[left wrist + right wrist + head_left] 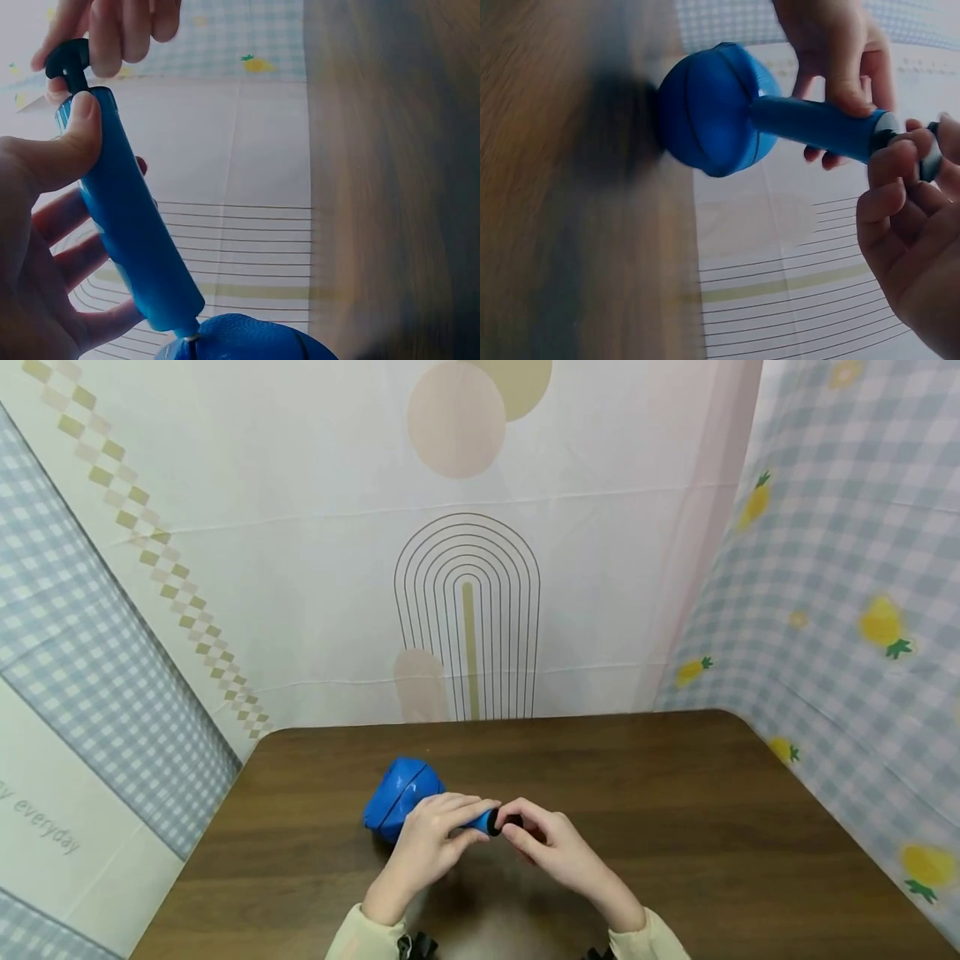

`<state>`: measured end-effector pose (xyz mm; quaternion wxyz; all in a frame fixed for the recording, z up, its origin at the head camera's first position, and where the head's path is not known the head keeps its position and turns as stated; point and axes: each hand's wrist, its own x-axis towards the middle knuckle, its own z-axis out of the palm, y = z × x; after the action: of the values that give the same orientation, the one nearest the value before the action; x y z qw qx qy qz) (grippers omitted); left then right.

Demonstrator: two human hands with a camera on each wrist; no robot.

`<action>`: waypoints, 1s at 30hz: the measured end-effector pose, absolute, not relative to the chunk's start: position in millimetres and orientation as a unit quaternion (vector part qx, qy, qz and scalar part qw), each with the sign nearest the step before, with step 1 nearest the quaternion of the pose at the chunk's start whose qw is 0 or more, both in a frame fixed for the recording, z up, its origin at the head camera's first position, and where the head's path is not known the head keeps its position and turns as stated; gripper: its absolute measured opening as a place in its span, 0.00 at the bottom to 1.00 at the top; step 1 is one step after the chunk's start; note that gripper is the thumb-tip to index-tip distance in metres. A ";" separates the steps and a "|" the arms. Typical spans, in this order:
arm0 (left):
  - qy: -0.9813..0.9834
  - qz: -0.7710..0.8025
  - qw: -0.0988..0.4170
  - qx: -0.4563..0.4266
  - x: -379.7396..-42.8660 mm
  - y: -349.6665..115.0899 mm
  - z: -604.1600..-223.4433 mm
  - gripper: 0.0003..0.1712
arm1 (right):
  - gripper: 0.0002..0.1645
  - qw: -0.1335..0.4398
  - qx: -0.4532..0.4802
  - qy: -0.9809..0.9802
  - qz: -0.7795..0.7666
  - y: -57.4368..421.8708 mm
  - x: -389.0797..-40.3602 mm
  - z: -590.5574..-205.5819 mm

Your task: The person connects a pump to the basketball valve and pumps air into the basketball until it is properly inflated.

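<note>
A blue hand pump (139,217) with a black T-shaped handle (69,58) has its nozzle end in a blue ball (709,109). The ball has dark seams and looks dented and partly inflated; it sits on the table in the head view. My left hand (429,837) grips the pump barrel, thumb along its upper end in the left wrist view. With curled fingers, my right hand (557,852) holds the black handle at the other end. A short length of the plunger rod shows between handle and barrel. The nozzle tip is hidden inside the ball.
The brown wooden table (675,810) lies under both hands. Behind it hangs a white patterned cloth (322,593), with a checked cloth with yellow pineapples (832,635) at the right and blue checked cloth at the left.
</note>
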<state>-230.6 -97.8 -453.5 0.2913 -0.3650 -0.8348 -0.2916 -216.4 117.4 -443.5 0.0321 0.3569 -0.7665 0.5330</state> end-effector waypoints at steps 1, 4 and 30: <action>-0.835 -0.294 0.289 -0.365 -230.9 -98.2 -453.7 0.25 | 0.06 0.036 0.353 -0.771 0.529 117.2 -215.5 -442.3; -0.832 -0.307 0.279 -0.369 -231.7 -98.8 -455.1 0.25 | 0.06 0.042 0.339 -0.775 0.532 118.1 -212.8 -437.2; -0.803 -0.336 0.320 -0.374 -238.2 -101.0 -455.8 0.27 | 0.15 0.136 0.404 -0.654 0.625 122.8 -196.4 -415.5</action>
<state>-238.2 -101.0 -455.8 0.3203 -0.3738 -0.8031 -0.3358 -196.4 122.8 -415.5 0.1357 0.4036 -0.6542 0.6251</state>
